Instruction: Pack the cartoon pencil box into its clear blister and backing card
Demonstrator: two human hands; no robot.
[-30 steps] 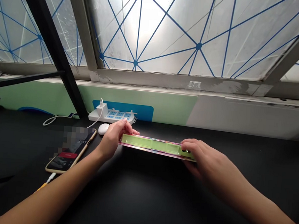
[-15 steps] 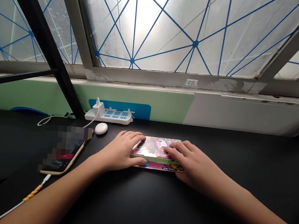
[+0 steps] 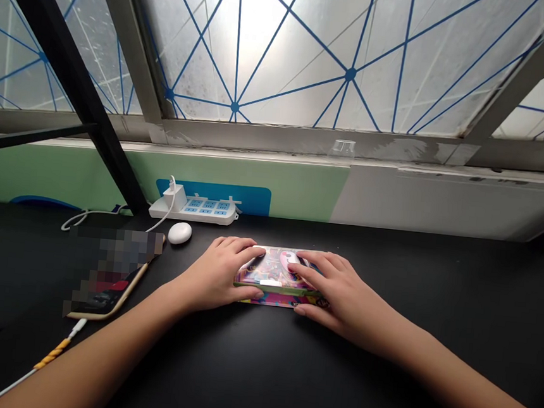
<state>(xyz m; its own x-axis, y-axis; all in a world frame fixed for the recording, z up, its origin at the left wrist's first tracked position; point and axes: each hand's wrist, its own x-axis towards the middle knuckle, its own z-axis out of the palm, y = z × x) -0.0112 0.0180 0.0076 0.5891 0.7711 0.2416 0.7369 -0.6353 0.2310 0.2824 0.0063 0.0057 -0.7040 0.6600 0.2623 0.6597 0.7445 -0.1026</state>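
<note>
A colourful pencil box (image 3: 273, 271) with a cartoon print and a green rim lies flat on the black table. My left hand (image 3: 223, 273) grips its left end, fingers over the top and far edge, thumb along the front side. At the right end my right hand (image 3: 335, 289) holds the box, with fingers across the printed top and the thumb by the lower front edge. Both hands cover the box's ends. Whatever may be inside cannot be seen.
A phone (image 3: 112, 291) with a charging cable (image 3: 52, 355) lies left of my left forearm. Behind it are a white rounded case (image 3: 180, 233) and a white power strip (image 3: 209, 211) with a plug. A slanted black post (image 3: 110, 145) rises at the back left.
My right hand has shifted left over the top, and its thumb now shows in front of the box. My left hand keeps its hold. The whole view has shifted slightly.
</note>
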